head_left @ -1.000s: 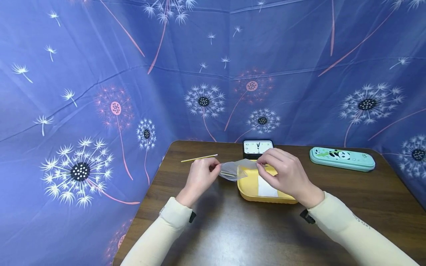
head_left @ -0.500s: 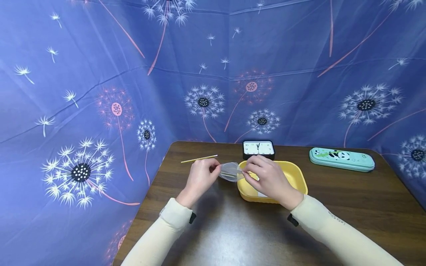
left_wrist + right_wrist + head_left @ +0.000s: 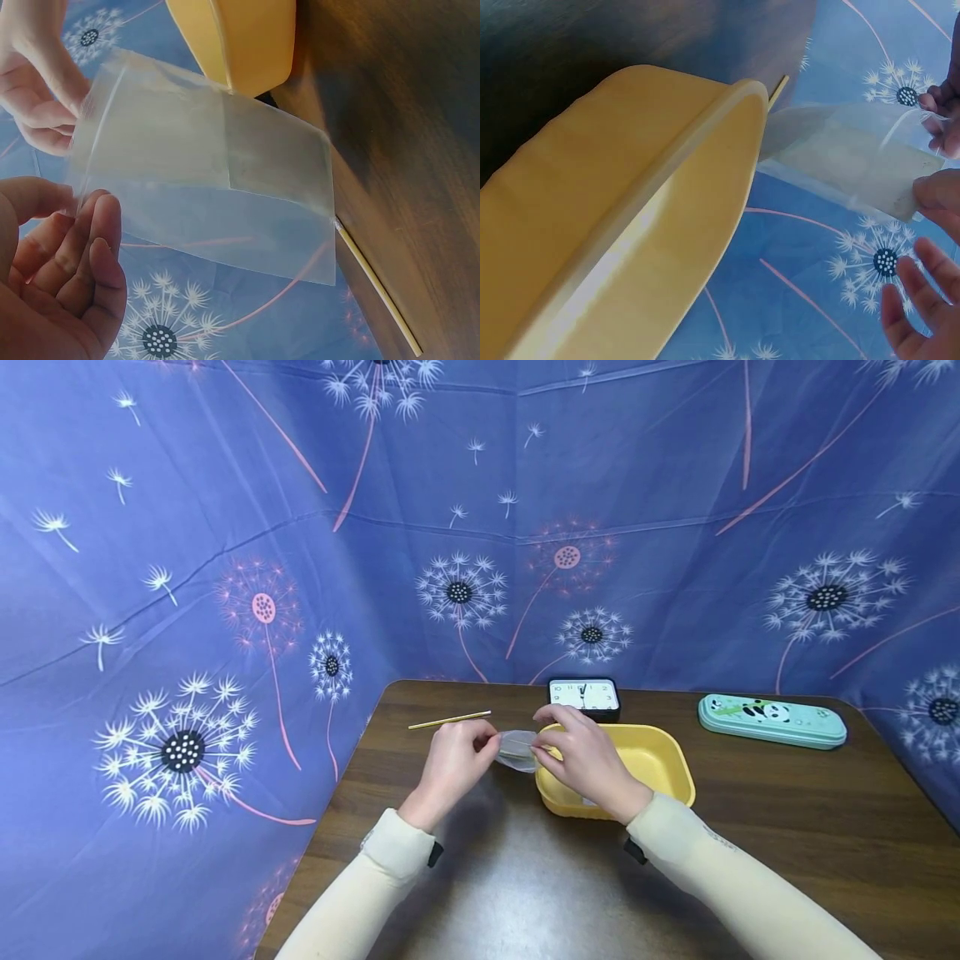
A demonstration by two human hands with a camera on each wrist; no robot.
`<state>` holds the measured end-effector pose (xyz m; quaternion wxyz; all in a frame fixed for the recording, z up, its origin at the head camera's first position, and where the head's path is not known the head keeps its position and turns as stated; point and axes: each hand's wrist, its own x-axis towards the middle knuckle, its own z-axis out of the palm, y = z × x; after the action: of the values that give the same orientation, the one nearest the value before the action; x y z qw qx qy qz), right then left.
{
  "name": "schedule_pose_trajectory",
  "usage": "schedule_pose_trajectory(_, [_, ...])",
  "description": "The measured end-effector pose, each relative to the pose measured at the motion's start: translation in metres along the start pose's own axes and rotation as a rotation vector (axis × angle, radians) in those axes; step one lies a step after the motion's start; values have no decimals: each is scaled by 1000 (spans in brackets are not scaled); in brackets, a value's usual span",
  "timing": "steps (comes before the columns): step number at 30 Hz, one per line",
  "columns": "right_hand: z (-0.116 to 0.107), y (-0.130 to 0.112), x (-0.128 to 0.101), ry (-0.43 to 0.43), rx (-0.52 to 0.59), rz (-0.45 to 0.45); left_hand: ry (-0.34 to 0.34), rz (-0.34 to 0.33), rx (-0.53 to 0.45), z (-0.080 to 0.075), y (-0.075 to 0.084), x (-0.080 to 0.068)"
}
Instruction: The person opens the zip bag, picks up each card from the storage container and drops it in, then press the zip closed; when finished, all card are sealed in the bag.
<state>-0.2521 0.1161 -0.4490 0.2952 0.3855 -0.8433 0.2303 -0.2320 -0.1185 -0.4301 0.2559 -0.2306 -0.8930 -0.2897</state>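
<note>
Transparent zip bag (image 3: pixel 191 217) lies at three o'clock from the left hand (image 3: pixel 453 764), which pinches its edge. The right hand (image 3: pixel 583 760) pinches a pale card (image 3: pixel 896 184) at its mouth.

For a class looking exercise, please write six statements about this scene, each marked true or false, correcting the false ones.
1. The left hand pinches the bag. True.
2. The bag is solid black. False: it is see-through.
3. The clock is beyond the tub. True.
4. The tub is blue. False: it is yellow.
5. The stick lies on the table. True.
6. In the head view, the stick is right of the tub. False: it is left of it.
</note>
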Motion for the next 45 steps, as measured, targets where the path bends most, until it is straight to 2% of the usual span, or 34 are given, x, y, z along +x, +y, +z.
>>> schedule_pose_trajectory(8, [4,1,2,20,-18,-34,9,4,12,0,0,0])
schedule_pose_trajectory(12, [8,1,3,-44,-47,-23,2,9,17,0,1,1])
schedule_pose_trajectory(18, [10,-1,10,-173,-67,46,-4,8,10,0,2,1])
schedule_pose_trajectory(22, [13,-2,16,-225,-71,47,0,3,9,-1,2,1])
schedule_pose_trajectory(30, [21,0,19,-262,-101,2,3,5,7,2,1,1])
schedule_pose_trajectory(36, [22,1,18,-255,-115,-13,7,5,3,1,2,1])
schedule_pose_trajectory(45, [11,-3,17,-250,-45,45,13,14,4,0,2,1])
